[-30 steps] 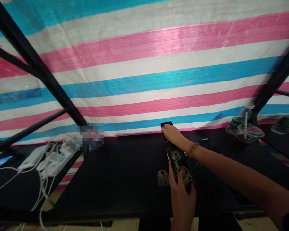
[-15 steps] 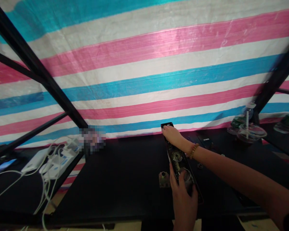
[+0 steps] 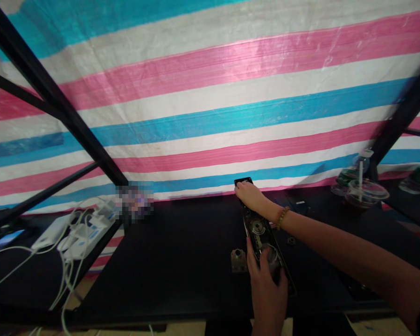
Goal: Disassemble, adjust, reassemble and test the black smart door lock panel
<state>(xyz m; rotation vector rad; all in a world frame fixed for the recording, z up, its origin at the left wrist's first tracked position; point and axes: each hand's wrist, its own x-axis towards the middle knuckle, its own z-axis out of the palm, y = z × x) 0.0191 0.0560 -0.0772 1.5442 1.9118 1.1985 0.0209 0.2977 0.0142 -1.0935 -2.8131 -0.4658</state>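
A long, narrow black device (image 3: pixel 257 227), its inner round parts exposed, lies lengthwise away from me on the black table. My left hand (image 3: pixel 269 284) grips its near end, thumb on the right edge and fingers across a round, clear-looking part. At the far end, my right hand (image 3: pixel 252 197) has its fingers curled over the device; a bead bracelet is on that wrist. Just left of the device sits a small square metal-looking part (image 3: pixel 238 260) with a round knob or hole. Both palms hide parts of the device.
To the right lie a small loose part (image 3: pixel 290 241) and a dark flat piece with a white label (image 3: pixel 300 202). A plastic cup with a straw (image 3: pixel 366 193) and a bottle (image 3: pixel 364 161) stand at the back right. White cables and a power strip (image 3: pixel 87 238) lie left.
Both hands keep their places on the device. My right forearm has shifted slightly, and the view has moved a little.
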